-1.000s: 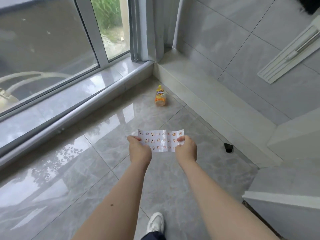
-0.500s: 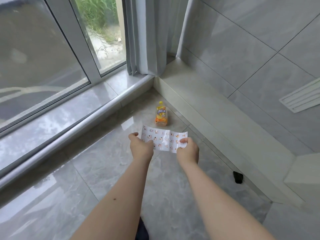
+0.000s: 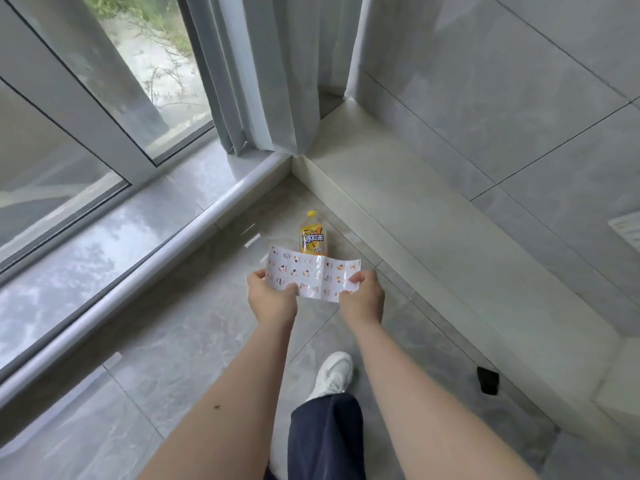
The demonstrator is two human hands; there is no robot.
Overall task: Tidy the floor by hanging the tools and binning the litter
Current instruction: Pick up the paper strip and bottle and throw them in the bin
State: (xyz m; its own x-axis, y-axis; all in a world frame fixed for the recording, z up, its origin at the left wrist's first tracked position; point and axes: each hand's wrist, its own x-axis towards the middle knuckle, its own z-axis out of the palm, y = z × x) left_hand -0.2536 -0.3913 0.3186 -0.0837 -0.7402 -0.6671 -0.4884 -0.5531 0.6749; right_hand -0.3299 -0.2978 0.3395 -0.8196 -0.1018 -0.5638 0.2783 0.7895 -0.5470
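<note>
A white paper sheet (image 3: 313, 276) printed with small orange and black pictures is stretched between both hands at mid-frame. My left hand (image 3: 270, 299) pinches its left end and my right hand (image 3: 362, 299) pinches its right end. Just beyond the sheet, an orange drink bottle (image 3: 312, 235) with a yellow cap lies on the grey floor tiles near the corner. The sheet's top edge hides the bottle's bottom.
A grey curtain (image 3: 270, 74) hangs in the corner above a low pale ledge (image 3: 398, 209) along the tiled wall. A window sill (image 3: 104, 244) and glass panes run along the left. A small black object (image 3: 487, 380) lies by the ledge. My white shoe (image 3: 334, 374) steps forward.
I have walked toward the corner, so the bottle and curtain appear closer. Both hands kept hold of the sheet. My white shoe has come into view.
</note>
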